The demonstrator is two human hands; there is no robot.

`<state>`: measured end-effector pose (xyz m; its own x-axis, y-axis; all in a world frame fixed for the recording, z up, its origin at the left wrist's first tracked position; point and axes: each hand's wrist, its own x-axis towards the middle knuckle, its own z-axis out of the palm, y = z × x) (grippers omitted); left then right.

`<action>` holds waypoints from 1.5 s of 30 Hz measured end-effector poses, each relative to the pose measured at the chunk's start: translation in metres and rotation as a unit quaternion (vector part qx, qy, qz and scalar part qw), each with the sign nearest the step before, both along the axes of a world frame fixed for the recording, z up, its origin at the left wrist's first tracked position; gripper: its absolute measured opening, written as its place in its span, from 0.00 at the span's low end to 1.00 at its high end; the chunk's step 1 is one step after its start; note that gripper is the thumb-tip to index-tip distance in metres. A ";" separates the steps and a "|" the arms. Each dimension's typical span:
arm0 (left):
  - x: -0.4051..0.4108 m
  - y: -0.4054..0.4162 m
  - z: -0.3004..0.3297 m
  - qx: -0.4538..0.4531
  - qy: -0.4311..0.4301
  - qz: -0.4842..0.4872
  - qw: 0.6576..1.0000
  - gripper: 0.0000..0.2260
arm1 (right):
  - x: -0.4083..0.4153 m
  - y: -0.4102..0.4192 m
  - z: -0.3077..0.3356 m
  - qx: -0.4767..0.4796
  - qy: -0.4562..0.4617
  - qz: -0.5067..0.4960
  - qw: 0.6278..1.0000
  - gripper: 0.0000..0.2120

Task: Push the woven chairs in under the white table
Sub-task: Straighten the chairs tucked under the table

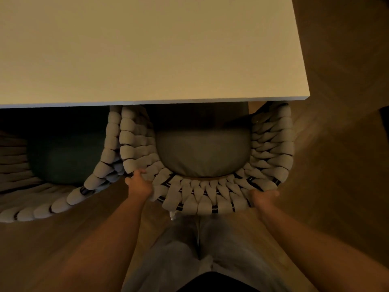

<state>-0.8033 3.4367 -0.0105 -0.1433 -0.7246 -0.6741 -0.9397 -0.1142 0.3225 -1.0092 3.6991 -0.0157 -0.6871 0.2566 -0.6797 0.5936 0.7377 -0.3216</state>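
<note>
While the front of its grey seat cushion (202, 152) sits beneath the flat white table (147, 49), the right-hand chair of thick pale woven cord (210, 199) is gripped at its curved back: left hand (139, 184) at eight o'clock, right hand (263, 198) at four o'clock, fingers curled over the rim. A second woven chair (92, 180) stands touching it at nine o'clock on the wooden floor (336, 165).
</note>
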 end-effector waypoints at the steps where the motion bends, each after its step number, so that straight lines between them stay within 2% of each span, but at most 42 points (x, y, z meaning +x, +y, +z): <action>1: 0.002 -0.004 0.000 0.002 0.013 0.001 1.000 0.19 | 0.003 -0.002 0.005 0.015 0.043 0.052 0.998 0.41; 3: 0.009 -0.013 0.002 0.001 0.042 0.005 0.999 0.17 | 0.012 -0.013 0.014 0.022 0.115 0.171 0.978 0.45; 5: 0.019 -0.021 0.006 -0.017 0.066 -0.011 0.998 0.14 | 0.025 -0.034 0.020 -0.018 0.154 0.307 0.939 0.41; 7: 0.035 -0.029 0.011 -0.064 0.080 -0.044 0.994 0.13 | 0.040 -0.059 0.024 -0.037 0.153 0.411 0.898 0.39; 9: 0.055 -0.042 0.013 -0.129 0.095 -0.075 0.984 0.14 | 0.053 -0.085 0.027 -0.035 0.124 0.468 0.874 0.39; 11: 0.080 -0.058 0.013 -0.198 0.063 -0.137 0.968 0.17 | 0.069 -0.112 0.030 -0.053 0.115 0.497 0.859 0.38; 13: 0.110 -0.076 0.014 -0.231 0.009 -0.202 0.952 0.22 | 0.092 -0.134 0.030 -0.080 0.099 0.530 0.839 0.36; 17: 0.182 -0.114 0.009 -0.133 -0.098 -0.244 0.956 0.31 | 0.160 -0.173 0.019 -0.085 0.041 0.597 0.797 0.36; 20: 0.228 -0.138 0.009 -0.101 -0.138 -0.276 0.946 0.31 | 0.204 -0.197 0.012 -0.078 0.039 0.599 0.796 0.39; 25: 0.270 -0.165 0.015 -0.129 -0.101 -0.267 0.950 0.32 | 0.232 -0.220 0.016 -0.011 0.064 0.591 0.804 0.40; 30: 0.271 -0.191 0.021 -0.175 -0.069 -0.242 0.952 0.29 | 0.231 -0.246 0.023 0.004 0.136 0.648 0.749 0.38; 34: 0.280 -0.211 0.027 -0.164 -0.074 -0.207 0.962 0.27 | 0.232 -0.270 0.030 -0.027 0.153 0.684 0.713 0.36; 36: 0.292 -0.222 0.030 -0.164 -0.087 -0.181 0.966 0.27 | 0.238 -0.281 0.033 -0.054 0.146 0.673 0.723 0.35; 39: 0.322 -0.246 0.028 -0.172 -0.114 -0.167 0.964 0.27 | 0.256 -0.298 0.031 -0.092 0.114 0.620 0.771 0.35; 42: 0.361 -0.280 0.021 -0.162 -0.134 -0.152 0.966 0.26 | 0.277 -0.313 0.022 -0.085 0.062 0.575 0.811 0.37; 45: 0.393 -0.319 0.015 -0.150 -0.158 -0.158 0.963 0.25 | 0.301 -0.330 0.011 -0.057 0.024 0.571 0.819 0.39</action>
<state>-0.4106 3.1181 0.0046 -0.2111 -0.8476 -0.4868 -0.9687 0.2481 -0.0119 -0.7083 3.3694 -0.0052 -0.4618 -0.6352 -0.6191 -0.4778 0.7662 -0.4296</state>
